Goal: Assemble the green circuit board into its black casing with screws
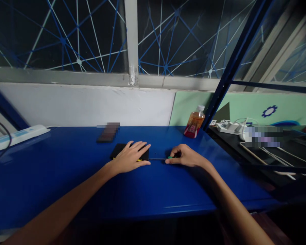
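Observation:
My left hand lies flat across a black flat case with yellow marks on the blue table. Its fingers are spread and cover much of the case. To the right, my right hand is closed around the green handle of a screwdriver. The thin metal shaft lies level just above or on the tabletop and points left. Its tip reaches the right edge of the case; whether it touches or enters it, I cannot tell.
Behind the case lies a dark, blurred-out flat object. A drink bottle with a white cap stands at the back right, beside a blue metal post. A white power strip lies at the left; cables clutter a black surface at right.

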A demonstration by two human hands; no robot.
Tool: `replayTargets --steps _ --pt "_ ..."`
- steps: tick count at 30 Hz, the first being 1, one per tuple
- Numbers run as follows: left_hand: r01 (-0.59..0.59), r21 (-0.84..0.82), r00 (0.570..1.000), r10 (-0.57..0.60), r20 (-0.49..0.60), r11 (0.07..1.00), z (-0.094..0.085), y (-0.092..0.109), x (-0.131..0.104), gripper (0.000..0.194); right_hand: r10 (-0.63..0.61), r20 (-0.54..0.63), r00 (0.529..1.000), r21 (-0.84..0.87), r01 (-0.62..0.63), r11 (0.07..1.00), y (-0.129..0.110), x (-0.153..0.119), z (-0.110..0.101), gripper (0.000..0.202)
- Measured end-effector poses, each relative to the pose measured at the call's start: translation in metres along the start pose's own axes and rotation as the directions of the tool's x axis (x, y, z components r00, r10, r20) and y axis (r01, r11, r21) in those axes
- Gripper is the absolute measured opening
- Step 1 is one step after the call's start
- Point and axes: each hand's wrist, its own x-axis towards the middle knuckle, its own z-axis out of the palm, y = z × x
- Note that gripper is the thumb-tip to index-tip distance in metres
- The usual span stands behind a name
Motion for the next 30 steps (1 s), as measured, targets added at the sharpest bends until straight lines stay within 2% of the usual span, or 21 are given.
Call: replayTargets --steps 4,7,13,20,23,28,30 --pt "0.014 0.028 1.0 -0.014 -0.006 1.0 -0.0001 0.0017 0.0011 0.07 0.04 -0.013 0.999 0.01 -0.039 0.999 0.0013 0.0008 0.0022 0.044" --pt "0.028 0.038 1.0 -0.028 0.012 0.999 -0.0006 0.0029 0.0021 0.07 0.105 0.035 0.994 0.074 -0.107 0.992 0.0019 0.0014 0.006 0.042" --pt "0.035 0.029 0.999 -0.035 0.011 0.999 -0.0024 0.0039 0.0022 0.069 0.041 -0.064 0.997 -0.004 -0.041 0.999 -0.0037 0.0017 0.0059 0.045" --pt "0.029 0.047 1.0 -0.029 0.0 0.998 -0.0009 0.0034 0.0023 0.069 0.025 0.007 1.0 -0.034 -0.025 0.999 -0.0017 0.0012 0.002 0.047" --pt "0.037 0.049 0.999 -0.037 0.013 0.998 -0.0014 0.0043 0.0025 0.07 0.055 -0.012 0.998 -0.05 -0.055 0.997 0.0014 0.0015 0.0027 0.047" --pt "0.042 0.073 0.999 -0.044 0.026 0.996 -0.0041 0.0071 0.0026 0.069 0.111 0.046 0.993 0.061 -0.114 0.992 0.0019 0.0017 0.0049 0.047" --pt "0.042 0.079 0.999 -0.044 0.025 0.996 -0.0045 0.0072 0.0025 0.069 0.089 0.033 0.995 0.054 -0.091 0.994 0.0 0.0019 0.0058 0.046"
